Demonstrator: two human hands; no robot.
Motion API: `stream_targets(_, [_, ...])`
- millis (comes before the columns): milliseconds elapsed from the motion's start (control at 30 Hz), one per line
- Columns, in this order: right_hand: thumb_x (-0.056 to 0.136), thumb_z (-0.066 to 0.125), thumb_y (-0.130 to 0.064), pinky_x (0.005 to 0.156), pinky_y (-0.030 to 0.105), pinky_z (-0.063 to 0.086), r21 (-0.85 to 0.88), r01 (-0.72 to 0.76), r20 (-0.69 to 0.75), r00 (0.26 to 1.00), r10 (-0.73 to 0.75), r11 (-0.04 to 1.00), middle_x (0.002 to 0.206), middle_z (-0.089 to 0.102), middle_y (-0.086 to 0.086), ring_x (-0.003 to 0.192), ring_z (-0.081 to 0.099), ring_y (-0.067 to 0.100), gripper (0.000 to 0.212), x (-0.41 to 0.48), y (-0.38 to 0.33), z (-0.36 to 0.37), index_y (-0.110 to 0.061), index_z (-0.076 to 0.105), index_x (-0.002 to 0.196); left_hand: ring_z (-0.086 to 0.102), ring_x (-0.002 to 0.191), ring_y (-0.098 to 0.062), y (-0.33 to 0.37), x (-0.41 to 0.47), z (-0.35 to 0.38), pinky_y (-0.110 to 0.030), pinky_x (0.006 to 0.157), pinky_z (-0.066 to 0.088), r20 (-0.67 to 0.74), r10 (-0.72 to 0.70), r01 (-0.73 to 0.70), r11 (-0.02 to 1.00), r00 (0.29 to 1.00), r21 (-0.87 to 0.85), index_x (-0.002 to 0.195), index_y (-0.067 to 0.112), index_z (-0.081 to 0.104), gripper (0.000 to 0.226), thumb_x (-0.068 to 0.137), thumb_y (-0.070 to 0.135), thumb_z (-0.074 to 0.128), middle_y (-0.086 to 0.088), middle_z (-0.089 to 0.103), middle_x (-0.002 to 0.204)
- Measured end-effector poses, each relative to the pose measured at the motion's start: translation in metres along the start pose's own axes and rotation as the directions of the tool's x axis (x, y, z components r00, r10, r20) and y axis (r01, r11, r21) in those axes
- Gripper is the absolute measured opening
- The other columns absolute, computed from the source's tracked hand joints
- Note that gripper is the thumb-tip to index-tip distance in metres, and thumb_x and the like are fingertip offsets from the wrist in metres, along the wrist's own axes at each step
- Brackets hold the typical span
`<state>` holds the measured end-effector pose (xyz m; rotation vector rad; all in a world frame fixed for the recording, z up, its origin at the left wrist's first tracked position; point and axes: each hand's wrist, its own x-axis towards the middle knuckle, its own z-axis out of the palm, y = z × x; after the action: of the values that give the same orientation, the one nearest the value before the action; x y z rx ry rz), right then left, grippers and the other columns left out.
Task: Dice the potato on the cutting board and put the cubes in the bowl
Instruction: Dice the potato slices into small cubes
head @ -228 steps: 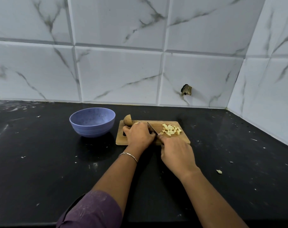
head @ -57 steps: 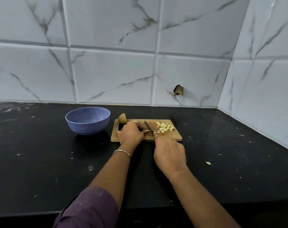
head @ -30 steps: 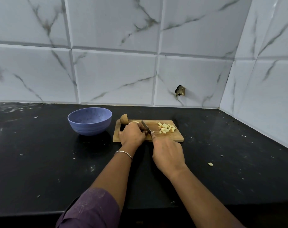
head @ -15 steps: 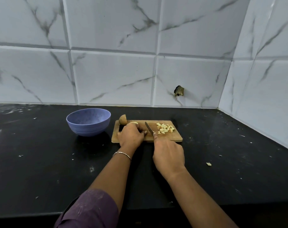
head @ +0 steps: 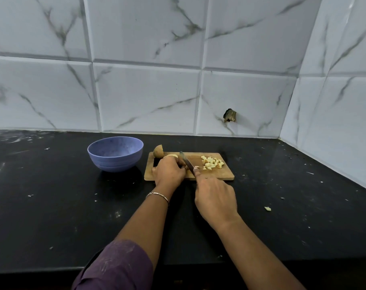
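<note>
At the left the blue bowl [head: 115, 153] stands on the black counter [head: 52, 206], with no cubes showing inside. Just right of it an unpeeled potato half [head: 158, 151] sits at the far left corner of the wooden cutting board [head: 224, 174]. The left hand [head: 169, 171] curls its fingers over another potato piece [head: 172, 156], pinning it to the board. The knife [head: 187, 163] stands just beside those fingers, and the right hand [head: 215, 197] is wrapped round its handle (forefinger laid along the spine). Further right lies a heap of potato cubes [head: 211, 163], with one stray bit [head: 267, 208] on the counter. Potato is likely firm yet slick on cut faces, so it is best held flat side down with fingertips tucked. The light cubes scatter easily and want scooping together.
</note>
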<state>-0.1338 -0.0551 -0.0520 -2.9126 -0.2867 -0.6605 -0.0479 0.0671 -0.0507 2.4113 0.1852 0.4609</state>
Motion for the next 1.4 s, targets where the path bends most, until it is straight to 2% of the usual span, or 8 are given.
stream_targets(300, [0.102, 0.044, -0.012, 0.068, 0.032, 0.053, -0.005, 0.045, 0.014, 0.999, -0.045, 0.999, 0.1, 0.067, -0.001, 0.086, 0.065, 0.016, 0.056, 0.007, -0.003, 0.002, -0.022, 0.029, 0.155, 0.062, 0.103, -0.018, -0.001, 0.002, 0.003, -0.038, 0.096, 0.043, -0.005, -0.008, 0.008, 1.0, 1.0, 0.017, 0.097, 0.026, 0.074, 0.013, 0.09, 0.033, 0.065, 0.004, 0.071, 0.097])
stream_targets(567, [0.103, 0.04, -0.008, 0.062, 0.031, 0.05, -0.092, 0.079, 0.005, 0.997, -0.079, 0.993, 0.099, 0.067, -0.001, 0.085, 0.066, 0.017, 0.055, 0.007, -0.003, 0.002, -0.021, 0.028, 0.156, 0.062, 0.104, -0.017, -0.001, 0.001, 0.002, -0.038, 0.096, 0.042, -0.02, -0.01, 0.01, 1.0, 1.0, 0.003, 0.093, 0.027, 0.072, 0.01, 0.09, 0.032, 0.065, 0.005, 0.071, 0.097])
stream_targets(767, [0.104, 0.04, -0.008, 0.061, 0.03, 0.044, -0.105, 0.046, -0.001, 0.999, -0.047, 0.993, 0.107, 0.066, 0.0, 0.091, 0.066, 0.018, 0.053, 0.004, -0.001, -0.001, -0.022, 0.032, 0.154, 0.061, 0.106, -0.016, 0.001, 0.0, 0.002, -0.036, 0.098, 0.041, -0.031, -0.014, 0.015, 1.0, 0.999, 0.024, 0.096, 0.028, 0.072, 0.012, 0.09, 0.035, 0.064, 0.005, 0.071, 0.097])
stream_targets(900, [0.104, 0.042, -0.009, 0.06, 0.029, 0.043, -0.093, 0.005, 0.006, 1.0, -0.005, 0.996, 0.104, 0.066, -0.002, 0.087, 0.065, 0.016, 0.054, 0.003, 0.004, -0.004, -0.025, 0.031, 0.154, 0.062, 0.104, -0.017, 0.0, 0.0, 0.002, -0.037, 0.096, 0.041, -0.035, -0.013, 0.014, 0.999, 0.999, 0.031, 0.094, 0.026, 0.071, 0.015, 0.089, 0.039, 0.065, 0.005, 0.071, 0.094])
stream_targets(1067, [0.103, 0.043, -0.013, 0.059, 0.027, 0.04, -0.073, -0.043, -0.051, 0.998, 0.04, 0.996, 0.101, 0.066, -0.006, 0.084, 0.064, 0.014, 0.054, 0.002, 0.011, 0.0, -0.03, 0.033, 0.153, 0.062, 0.099, -0.014, -0.001, 0.001, 0.002, -0.04, 0.097, 0.044, -0.027, -0.008, 0.008, 1.0, 1.0, -0.001, 0.084, 0.028, 0.065, 0.016, 0.087, 0.043, 0.069, 0.009, 0.068, 0.088])
stream_targets(1200, [0.103, 0.046, -0.02, 0.057, 0.027, 0.043, 0.007, -0.078, -0.079, 0.994, 0.078, 0.997, 0.09, 0.065, -0.008, 0.073, 0.059, 0.011, 0.054, 0.0, 0.013, -0.002, -0.034, 0.031, 0.154, 0.062, 0.106, -0.019, -0.004, 0.005, 0.003, -0.042, 0.098, 0.046, 0.001, -0.004, 0.004, 0.999, 1.0, -0.035, 0.098, 0.024, 0.072, 0.011, 0.092, 0.031, 0.066, 0.003, 0.071, 0.101])
stream_targets(1300, [0.104, 0.046, -0.029, 0.065, 0.027, 0.051, 0.084, -0.077, -0.098, 0.992, 0.085, 0.993, 0.093, 0.067, -0.01, 0.078, 0.062, 0.009, 0.048, -0.003, 0.011, -0.005, -0.036, 0.038, 0.15, 0.063, 0.107, -0.02, -0.006, 0.005, 0.002, -0.037, 0.095, 0.049, 0.005, -0.023, 0.024, 0.995, 1.0, -0.099, 0.105, 0.022, 0.073, 0.016, 0.095, 0.021, 0.061, 0.001, 0.071, 0.107])
stream_targets(1400, [0.103, 0.047, -0.033, 0.067, 0.025, 0.049, 0.124, -0.058, -0.098, 0.993, 0.07, 0.991, 0.099, 0.067, -0.011, 0.082, 0.063, 0.007, 0.044, -0.006, 0.009, -0.009, -0.036, 0.043, 0.147, 0.063, 0.106, -0.021, -0.007, 0.004, -0.001, -0.039, 0.096, 0.05, -0.032, -0.053, 0.049, 0.99, 0.998, -0.134, 0.108, 0.023, 0.073, 0.021, 0.096, 0.016, 0.057, -0.001, 0.07, 0.11])
